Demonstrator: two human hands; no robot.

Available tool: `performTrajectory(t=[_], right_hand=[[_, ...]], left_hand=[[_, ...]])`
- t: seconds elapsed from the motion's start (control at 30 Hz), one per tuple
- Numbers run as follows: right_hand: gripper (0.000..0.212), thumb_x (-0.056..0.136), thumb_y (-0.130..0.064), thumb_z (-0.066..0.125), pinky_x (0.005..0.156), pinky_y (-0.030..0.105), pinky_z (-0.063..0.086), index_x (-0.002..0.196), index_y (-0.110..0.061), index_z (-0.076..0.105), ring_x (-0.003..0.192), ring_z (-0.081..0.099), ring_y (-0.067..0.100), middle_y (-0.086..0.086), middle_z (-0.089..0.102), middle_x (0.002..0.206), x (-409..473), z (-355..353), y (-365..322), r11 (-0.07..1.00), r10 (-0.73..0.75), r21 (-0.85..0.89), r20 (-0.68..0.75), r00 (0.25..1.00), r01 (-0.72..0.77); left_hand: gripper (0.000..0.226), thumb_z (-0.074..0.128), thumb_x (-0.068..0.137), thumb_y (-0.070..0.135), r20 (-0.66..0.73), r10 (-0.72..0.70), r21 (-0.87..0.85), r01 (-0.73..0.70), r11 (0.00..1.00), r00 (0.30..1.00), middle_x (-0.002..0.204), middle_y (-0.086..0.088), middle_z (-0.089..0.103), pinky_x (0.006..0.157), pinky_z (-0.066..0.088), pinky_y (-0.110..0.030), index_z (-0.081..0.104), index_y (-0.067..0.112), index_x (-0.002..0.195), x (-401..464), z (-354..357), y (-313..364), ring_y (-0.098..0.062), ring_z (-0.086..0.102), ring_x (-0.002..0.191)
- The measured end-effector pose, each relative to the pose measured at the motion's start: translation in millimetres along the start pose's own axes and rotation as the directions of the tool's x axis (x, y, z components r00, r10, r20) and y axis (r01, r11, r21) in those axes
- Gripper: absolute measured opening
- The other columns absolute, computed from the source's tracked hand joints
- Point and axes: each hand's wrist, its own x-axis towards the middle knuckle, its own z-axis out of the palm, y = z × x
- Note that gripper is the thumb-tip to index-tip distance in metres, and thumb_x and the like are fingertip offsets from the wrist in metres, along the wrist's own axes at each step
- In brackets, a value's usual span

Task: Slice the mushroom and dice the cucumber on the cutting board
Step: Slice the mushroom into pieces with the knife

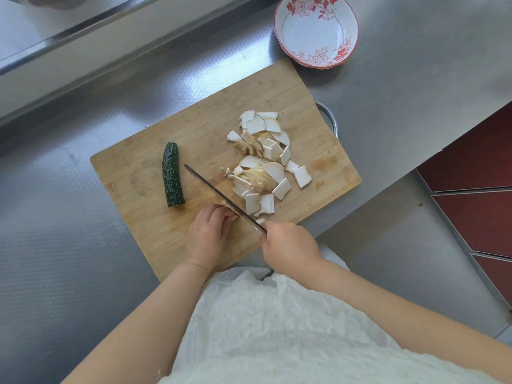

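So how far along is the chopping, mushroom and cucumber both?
Done: most of the mushroom lies as slices on the board. In hand: the left hand holds a last bit of mushroom against the knife, which the right hand grips. Left: the cucumber lies uncut on the board, and the bowl is empty.

1. Both forearms are bare from the wrists up; no sleeves show anywhere along them.
2. The left hand (206, 234) wears no glove, ring or watch.
3. The right hand (288, 246) is likewise bare, with nothing on the wrist.
4. A white garment (277, 328) covers the torso: thin, crinkled cloth with a fine wrinkled texture.
5. A small dark mark sits at the garment's upper edge.
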Motion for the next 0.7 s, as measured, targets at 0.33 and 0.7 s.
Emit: performTrajectory(t=[0.33, 0.7], right_hand=[[0.019, 0.099, -0.023, 0.042, 0.053, 0.030, 0.037, 0.099, -0.012, 0.058, 0.077, 0.063, 0.030, 0.010, 0.067, 0.086, -1.4, 0.1, -2.9, 0.995, -0.018, -0.094, 0.013, 1.000, 0.019], [0.017, 0.099, -0.018, 0.043, 0.045, 0.027, 0.028, 0.102, -0.008, 0.057, 0.072, 0.059, 0.028, 0.010, 0.066, 0.087, 11.1, 7.9, -9.3, 0.995, 0.033, -0.098, 0.054, 0.998, -0.028]], left_hand=[[0.046, 0.037, 0.102, 0.032, -0.075, 0.072, 0.060, -0.068, 0.996, 0.995, 0.081, -0.012, 0.064, 0.064, 0.042, -0.030, 0.066, 0.002, 0.084, 0.3, 1.8, 1.3, -0.021, 0.049, 0.079], [0.020, 0.055, 0.091, 0.017, -0.069, 0.064, 0.058, -0.060, 0.997, 0.996, 0.078, -0.011, 0.063, 0.064, 0.040, -0.030, 0.066, 0.001, 0.084, -0.8, 4.9, -3.7, -0.022, 0.048, 0.076]])
